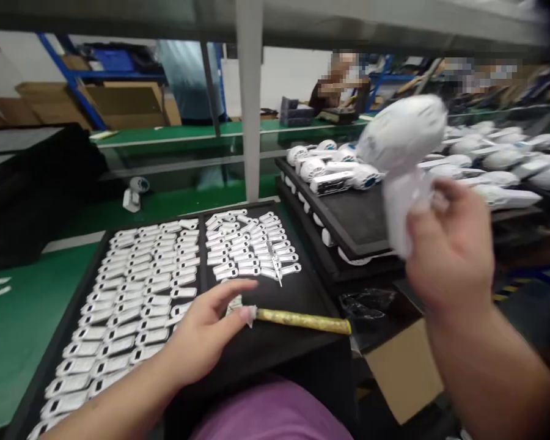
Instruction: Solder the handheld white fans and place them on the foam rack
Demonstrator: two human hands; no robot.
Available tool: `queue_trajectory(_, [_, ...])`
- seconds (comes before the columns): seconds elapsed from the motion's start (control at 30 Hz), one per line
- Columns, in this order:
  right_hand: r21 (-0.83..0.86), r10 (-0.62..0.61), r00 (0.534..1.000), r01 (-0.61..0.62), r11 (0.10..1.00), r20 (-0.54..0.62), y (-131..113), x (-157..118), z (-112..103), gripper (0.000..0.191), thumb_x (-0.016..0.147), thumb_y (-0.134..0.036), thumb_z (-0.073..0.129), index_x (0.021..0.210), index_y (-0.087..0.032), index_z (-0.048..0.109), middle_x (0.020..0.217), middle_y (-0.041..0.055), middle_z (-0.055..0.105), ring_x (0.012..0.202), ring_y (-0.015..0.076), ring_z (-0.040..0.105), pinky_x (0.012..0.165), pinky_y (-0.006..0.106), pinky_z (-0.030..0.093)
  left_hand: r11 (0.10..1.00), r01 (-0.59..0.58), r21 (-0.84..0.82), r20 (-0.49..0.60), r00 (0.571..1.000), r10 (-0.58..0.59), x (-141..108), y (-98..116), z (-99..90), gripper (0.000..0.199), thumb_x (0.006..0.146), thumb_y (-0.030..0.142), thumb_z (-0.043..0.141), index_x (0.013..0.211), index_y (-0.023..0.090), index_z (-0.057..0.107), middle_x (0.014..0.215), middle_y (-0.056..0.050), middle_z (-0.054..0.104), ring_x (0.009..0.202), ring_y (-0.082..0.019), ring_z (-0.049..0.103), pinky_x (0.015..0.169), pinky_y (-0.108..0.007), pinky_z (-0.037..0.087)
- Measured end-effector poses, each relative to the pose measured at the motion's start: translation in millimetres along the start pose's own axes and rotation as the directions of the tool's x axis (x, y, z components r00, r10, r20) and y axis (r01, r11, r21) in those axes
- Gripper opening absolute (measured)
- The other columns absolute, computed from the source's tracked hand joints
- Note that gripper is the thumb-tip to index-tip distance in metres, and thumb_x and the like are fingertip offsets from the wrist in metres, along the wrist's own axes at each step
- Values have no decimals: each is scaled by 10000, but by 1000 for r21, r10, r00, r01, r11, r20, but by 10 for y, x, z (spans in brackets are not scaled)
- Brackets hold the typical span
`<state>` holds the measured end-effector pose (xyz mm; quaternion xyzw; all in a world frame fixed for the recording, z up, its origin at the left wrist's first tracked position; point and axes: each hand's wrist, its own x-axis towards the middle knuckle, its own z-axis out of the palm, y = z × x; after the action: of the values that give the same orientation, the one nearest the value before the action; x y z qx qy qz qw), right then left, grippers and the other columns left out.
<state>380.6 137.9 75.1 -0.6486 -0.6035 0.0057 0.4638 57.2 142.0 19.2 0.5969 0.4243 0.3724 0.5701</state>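
My right hand [453,244], blurred by motion, is closed around the handle of a white handheld device with a bulbous rounded head [403,131], raised in front of the tray at the right. My left hand [201,327] is over the near part of a black tray [279,342], thumb and index finger stretched apart. Its thumb overlaps the pale, wrapped-looking end of a tool with a yellow handle [305,321], which points right. Rows of small white casing parts [149,302] fill the tray's left side, and more white parts [242,244] lie behind my left hand.
Stacked black trays [348,232] at the right carry many similar white devices [508,153]. One more white device [135,192] lies on the green bench [119,162]. A grey post [248,104] rises behind the tray. A cardboard box [403,370] stands below right. Other people are across the bench.
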Motion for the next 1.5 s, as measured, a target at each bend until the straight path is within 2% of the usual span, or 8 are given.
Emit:
queue_trajectory(0.2, [364,-167,902,11,931,399,-715,-1216,895,599,963,-272,524,1482,-231,229,1370,151,515,1253,237,549,1049,420,497,929,8,-369,134,990,45,-35,-165,303,536,869,527,676,1317,237,619,1349,-130,629,1299,-306,552,1144,-481,404])
queue_trajectory(0.33, [87,-255,843,243,966,474,-458,-916,1034,538,930,-168,473,1451,-113,353,1416,180,507,1256,274,517,1045,418,488,844,157,-513,-28,980,-199,36,-251,104,445,800,444,781,1160,231,627,1196,-90,673,1052,-276,670,863,-428,580])
queue_trajectory(0.47, [-437,-96,750,479,762,655,-63,-530,1073,352,907,-63,432,1203,-93,619,1188,162,643,1055,307,562,934,430,480,827,165,-537,-84,965,-248,102,-279,-111,443,788,439,795,1132,230,607,1067,-50,666,897,-201,664,701,-312,581])
queue_trajectory(0.73, [-525,14,720,492,694,694,7,-579,1185,202,893,-83,503,991,-132,673,974,123,672,956,266,597,798,330,455,827,170,-535,-45,972,-230,91,-377,-166,416,823,446,762,1139,227,605,1074,-57,650,899,-198,642,641,-288,574])
queue_trajectory(0.97, [-559,97,802,318,765,589,-114,-595,1015,192,897,-125,491,908,-117,682,883,125,688,834,264,664,754,360,477,816,124,-565,-97,972,-215,83,-332,-120,409,840,462,714,1104,168,606,1065,-109,666,811,-198,625,550,-284,520])
queue_trajectory(1.13, [124,-170,859,125,984,483,-424,-730,842,260,903,-202,525,1091,-206,704,1078,50,685,987,189,654,867,309,502,937,63,-343,-35,996,-80,-5,-306,-58,593,676,196,807,1214,172,557,1032,-61,654,845,-165,611,694,-260,515])
queue_trajectory(1.33, [439,91,745,-481,759,660,-747,-901,1093,277,770,-192,640,1041,-212,591,859,-23,653,714,127,625,668,268,522,986,26,-167,4,1000,-26,-46,-288,67,812,728,175,798,1437,247,410,1222,-65,627,1062,-205,627,942,-313,512])
queue_trajectory(1.5, [549,182,700,-672,497,691,-755,-890,1256,311,700,-209,724,944,-204,532,778,-42,623,709,124,607,678,271,517,999,-50,20,-25,998,51,-64,-346,102,916,744,109,748,1521,319,310,1492,-55,487,1357,-250,487,1161,-384,374])
